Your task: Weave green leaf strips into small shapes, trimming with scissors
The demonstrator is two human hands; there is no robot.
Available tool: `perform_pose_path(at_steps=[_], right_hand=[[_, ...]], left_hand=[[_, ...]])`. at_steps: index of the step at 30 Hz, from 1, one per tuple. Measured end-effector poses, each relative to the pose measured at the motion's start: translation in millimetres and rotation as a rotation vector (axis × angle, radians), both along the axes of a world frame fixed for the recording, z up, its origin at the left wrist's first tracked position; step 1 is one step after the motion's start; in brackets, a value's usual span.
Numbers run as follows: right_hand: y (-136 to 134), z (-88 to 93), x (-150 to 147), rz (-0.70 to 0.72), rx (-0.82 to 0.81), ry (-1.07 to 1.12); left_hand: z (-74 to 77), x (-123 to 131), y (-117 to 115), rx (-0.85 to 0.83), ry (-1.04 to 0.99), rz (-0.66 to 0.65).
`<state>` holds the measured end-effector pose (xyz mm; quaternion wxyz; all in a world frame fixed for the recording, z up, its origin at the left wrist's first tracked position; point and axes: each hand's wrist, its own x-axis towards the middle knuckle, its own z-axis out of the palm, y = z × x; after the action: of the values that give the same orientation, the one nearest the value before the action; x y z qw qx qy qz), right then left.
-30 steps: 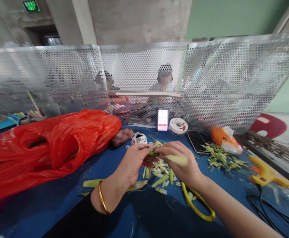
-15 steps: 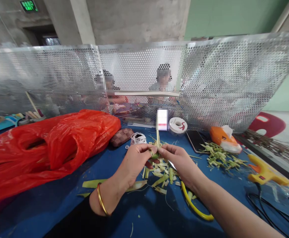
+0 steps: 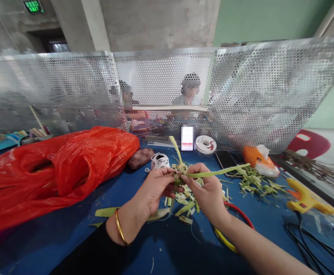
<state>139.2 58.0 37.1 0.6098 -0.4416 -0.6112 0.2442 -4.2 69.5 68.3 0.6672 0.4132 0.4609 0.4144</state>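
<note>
My left hand (image 3: 152, 191) and my right hand (image 3: 205, 191) meet over the blue table (image 3: 69, 229), both pinching a small folded knot of green leaf strips (image 3: 179, 178). One strip (image 3: 175, 147) sticks up and back from the knot. Another long strip (image 3: 218, 172) runs out to the right above my right hand. A gold bangle (image 3: 119, 227) sits on my left wrist. Under the hands lies a heap of cut leaf bits (image 3: 185, 202).
A red plastic bag (image 3: 55, 168) fills the left. Yellow and red scissor handles (image 3: 232, 225) lie by my right wrist. A yellow glue gun (image 3: 307, 200), cables, leaf scraps (image 3: 255, 181), phone, orange pack, tape roll and string sit behind. Two people sit beyond the perforated metal screen (image 3: 255, 91).
My right hand has turned and drawn a long strip out to the right; another strip now stands up from the knot. A red scissor handle shows by my right wrist.
</note>
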Motion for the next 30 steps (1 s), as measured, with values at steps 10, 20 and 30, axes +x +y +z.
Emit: perform_pose_path(at_steps=[10, 20, 30], right_hand=[[7, -1.3, 4, 0.035, -0.145, 0.166], [0, 5.8, 2, -0.055, -0.046, -0.002], [2, 12.7, 10, 0.019, -0.092, -0.14]], left_hand=[[1.6, -4, 2, -0.007, -0.165, -0.126], [-4.4, 11, -8, 0.124, -0.041, -0.045], [1.1, 9, -9, 0.301, 0.156, -0.033]])
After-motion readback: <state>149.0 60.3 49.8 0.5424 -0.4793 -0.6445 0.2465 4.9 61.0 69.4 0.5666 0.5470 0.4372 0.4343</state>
